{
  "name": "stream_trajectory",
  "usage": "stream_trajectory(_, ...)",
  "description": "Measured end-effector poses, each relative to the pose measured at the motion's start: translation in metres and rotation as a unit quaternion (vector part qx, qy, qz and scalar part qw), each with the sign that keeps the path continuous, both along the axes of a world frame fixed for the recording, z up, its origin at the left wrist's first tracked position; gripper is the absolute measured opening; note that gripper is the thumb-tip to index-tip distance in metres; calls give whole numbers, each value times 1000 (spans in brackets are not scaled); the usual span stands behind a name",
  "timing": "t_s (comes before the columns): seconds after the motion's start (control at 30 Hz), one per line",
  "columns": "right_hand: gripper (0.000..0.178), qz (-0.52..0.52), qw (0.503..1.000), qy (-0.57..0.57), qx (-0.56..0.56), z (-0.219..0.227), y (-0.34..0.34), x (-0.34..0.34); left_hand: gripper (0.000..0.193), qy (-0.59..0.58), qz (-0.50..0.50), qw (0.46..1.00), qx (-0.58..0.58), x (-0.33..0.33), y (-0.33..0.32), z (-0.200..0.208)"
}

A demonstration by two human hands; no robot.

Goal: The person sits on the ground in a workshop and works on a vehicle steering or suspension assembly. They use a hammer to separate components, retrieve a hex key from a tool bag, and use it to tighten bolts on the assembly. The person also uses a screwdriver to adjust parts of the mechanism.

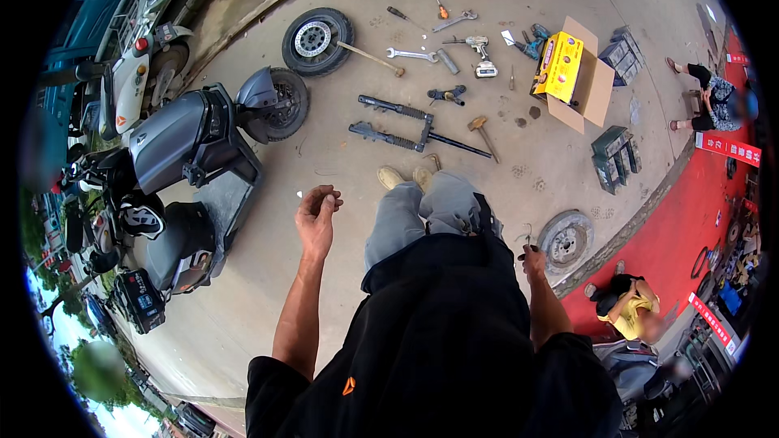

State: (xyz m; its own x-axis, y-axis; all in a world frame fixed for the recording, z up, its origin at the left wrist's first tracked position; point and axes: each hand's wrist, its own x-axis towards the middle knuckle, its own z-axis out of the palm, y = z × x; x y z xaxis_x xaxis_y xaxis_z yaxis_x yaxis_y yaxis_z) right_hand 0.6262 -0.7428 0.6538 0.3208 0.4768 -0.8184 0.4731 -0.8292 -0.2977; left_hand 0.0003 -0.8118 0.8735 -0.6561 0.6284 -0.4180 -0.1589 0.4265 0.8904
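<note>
My left hand (316,212) is raised beside the grey scooter, its fingers loosely bent and nothing visible in them. On the other side, my right hand (533,261) is closed around a thin dark tool (528,240), too small to name. That hand is near a bare grey wheel rim (565,242) on the ground. Ahead of my shoes lies a motorcycle front fork (398,126) with its stem pointing right. A hammer (484,138) lies close to the stem, and a dark metal part (447,95) lies beyond the fork.
The grey scooter (182,146) stands at left. A tyred wheel (319,42), mallet (371,59), wrench (412,55), and cordless drill (480,55) lie ahead. Right are an open cardboard box (588,85) and dark green crate (615,159). Two people sit at the right.
</note>
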Motion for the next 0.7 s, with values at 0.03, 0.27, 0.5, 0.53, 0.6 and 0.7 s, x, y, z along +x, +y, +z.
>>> stream_trajectory(0.03,35,9,1000,16,6,-9,-3,-28,22,3,-15,1000,-1,-16,1,1)
stream_trajectory(0.27,46,64,984,69,148,-55,54,-216,21,46,-90,995,-6,-95,0,25)
stream_trajectory(0.5,47,-4,988,60,146,-67,68,-379,23,-6,-192,979,-61,-233,53,-62)
stream_trajectory(0.53,47,-23,989,51,135,-70,57,-401,23,-21,-216,974,-72,-251,66,-87)
stream_trajectory(0.6,47,-36,992,35,119,-86,39,-435,23,-21,-290,950,-112,-269,103,-127)
stream_trajectory(0.7,39,-87,992,59,69,-130,22,-476,22,19,-423,897,-127,-287,148,-209)
